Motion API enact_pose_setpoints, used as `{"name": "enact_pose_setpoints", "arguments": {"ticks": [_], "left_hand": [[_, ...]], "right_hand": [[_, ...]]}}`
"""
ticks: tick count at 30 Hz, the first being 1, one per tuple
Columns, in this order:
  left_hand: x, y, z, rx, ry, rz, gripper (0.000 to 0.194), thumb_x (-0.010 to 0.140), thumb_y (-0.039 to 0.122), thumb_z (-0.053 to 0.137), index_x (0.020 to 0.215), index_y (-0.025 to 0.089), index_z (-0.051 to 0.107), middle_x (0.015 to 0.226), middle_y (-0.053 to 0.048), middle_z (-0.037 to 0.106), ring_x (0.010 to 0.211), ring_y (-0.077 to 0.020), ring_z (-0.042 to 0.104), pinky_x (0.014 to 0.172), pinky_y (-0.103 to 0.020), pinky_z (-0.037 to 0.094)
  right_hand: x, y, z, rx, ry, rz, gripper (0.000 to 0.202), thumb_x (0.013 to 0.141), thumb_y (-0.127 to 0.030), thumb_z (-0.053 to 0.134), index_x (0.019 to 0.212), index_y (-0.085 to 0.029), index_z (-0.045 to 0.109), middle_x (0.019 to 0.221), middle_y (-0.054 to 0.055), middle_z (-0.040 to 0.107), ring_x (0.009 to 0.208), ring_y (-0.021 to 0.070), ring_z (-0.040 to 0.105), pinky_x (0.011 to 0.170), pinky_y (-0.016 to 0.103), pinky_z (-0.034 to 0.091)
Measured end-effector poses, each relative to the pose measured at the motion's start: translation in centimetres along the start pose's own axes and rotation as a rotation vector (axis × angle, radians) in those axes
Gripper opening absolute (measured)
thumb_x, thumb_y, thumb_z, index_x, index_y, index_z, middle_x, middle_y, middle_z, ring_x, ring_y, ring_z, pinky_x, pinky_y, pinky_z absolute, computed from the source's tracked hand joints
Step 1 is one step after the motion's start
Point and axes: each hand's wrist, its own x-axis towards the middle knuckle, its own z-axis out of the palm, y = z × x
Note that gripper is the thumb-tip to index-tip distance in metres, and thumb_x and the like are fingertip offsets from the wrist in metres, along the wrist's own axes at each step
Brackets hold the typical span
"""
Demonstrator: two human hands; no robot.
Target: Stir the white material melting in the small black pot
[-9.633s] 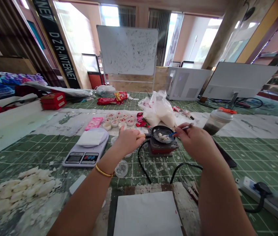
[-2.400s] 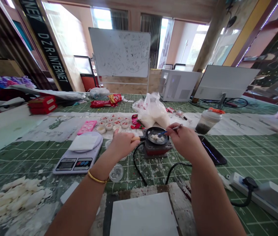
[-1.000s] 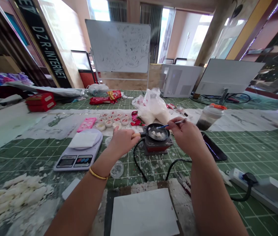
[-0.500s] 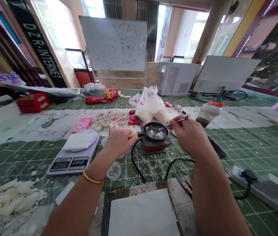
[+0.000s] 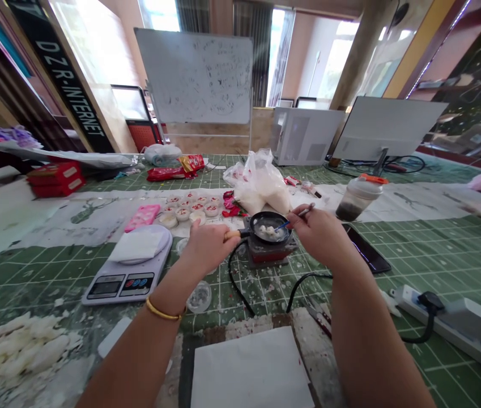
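My left hand [image 5: 207,245] is closed round the light wooden handle [image 5: 232,233] of a small black frying pan [image 5: 261,216]. The pan rests on a small hot plate [image 5: 268,256] with a reddish front. Inside it, whitish lumps [image 5: 269,230] lie in a clear liquid. Pinched in the fingers of my right hand [image 5: 320,233] is a thin stick [image 5: 282,225] with a blue lower part. Its tip dips into the pan beside the lumps. The palm side of both hands is hidden.
A kitchen scale [image 5: 132,266] and small filled cups [image 5: 183,214] are to the left. White flakes [image 5: 23,351] lie front left. Behind the pan sits a plastic bag [image 5: 261,184]. A phone [image 5: 367,249], a lidded jar [image 5: 357,198] and a power strip [image 5: 456,326] are right; black cables run across the cloth.
My right hand has shifted slightly left and down with the stick. In the pan, the whitish lumps have moved up and left, closer together. My left hand keeps its hold on the handle.
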Motion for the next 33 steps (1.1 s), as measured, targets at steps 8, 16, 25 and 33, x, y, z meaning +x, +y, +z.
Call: {"name": "enact_pose_setpoints", "arguments": {"ticks": [8, 16, 25, 33], "left_hand": [[0.03, 0.07, -0.01, 0.017, 0.011, 0.001, 0.034, 0.083, 0.037, 0.036, 0.063, 0.019, 0.057, 0.068, -0.003, 0.067, 0.071, -0.019, 0.06, 0.101, -0.055, 0.023], [0.05, 0.05, 0.05, 0.027, 0.006, 0.003, 0.034, 0.084, 0.037, 0.037, 0.066, 0.019, 0.059, 0.072, -0.004, 0.068, 0.073, -0.019, 0.06, 0.102, -0.054, 0.022], [0.05, 0.02, 0.01, 0.017, 0.009, 0.017, 0.035, 0.084, 0.04, 0.038, 0.067, 0.018, 0.059, 0.072, -0.003, 0.068, 0.071, -0.0177, 0.059, 0.103, -0.054, 0.02], [0.12, -0.03, 0.18, 0.038, 0.017, 0.01, 0.035, 0.084, 0.04, 0.038, 0.069, 0.018, 0.06, 0.075, -0.004, 0.068, 0.075, -0.0189, 0.06, 0.103, -0.053, 0.021]], "right_hand": [[-0.08, -0.39, 0.04, 0.056, -0.004, -0.014, 0.027, 0.086, -0.029, 0.041, 0.085, -0.017, 0.065, 0.084, 0.005, 0.069, 0.081, 0.019, 0.06, 0.071, 0.028, 0.034], [-0.04, -0.28, 0.26, 0.076, -0.001, -0.048, 0.027, 0.086, -0.029, 0.041, 0.085, -0.018, 0.065, 0.084, 0.006, 0.069, 0.08, 0.019, 0.06, 0.071, 0.028, 0.035], [0.14, -0.19, 0.5, 0.113, -0.011, -0.051, 0.026, 0.086, -0.029, 0.041, 0.081, -0.019, 0.064, 0.085, 0.004, 0.068, 0.08, 0.0191, 0.06, 0.071, 0.028, 0.034], [-0.02, -0.48, 0.58, 0.132, -0.031, -0.066, 0.025, 0.087, -0.029, 0.041, 0.081, -0.019, 0.064, 0.081, 0.003, 0.068, 0.075, 0.0177, 0.06, 0.069, 0.028, 0.035]]}}
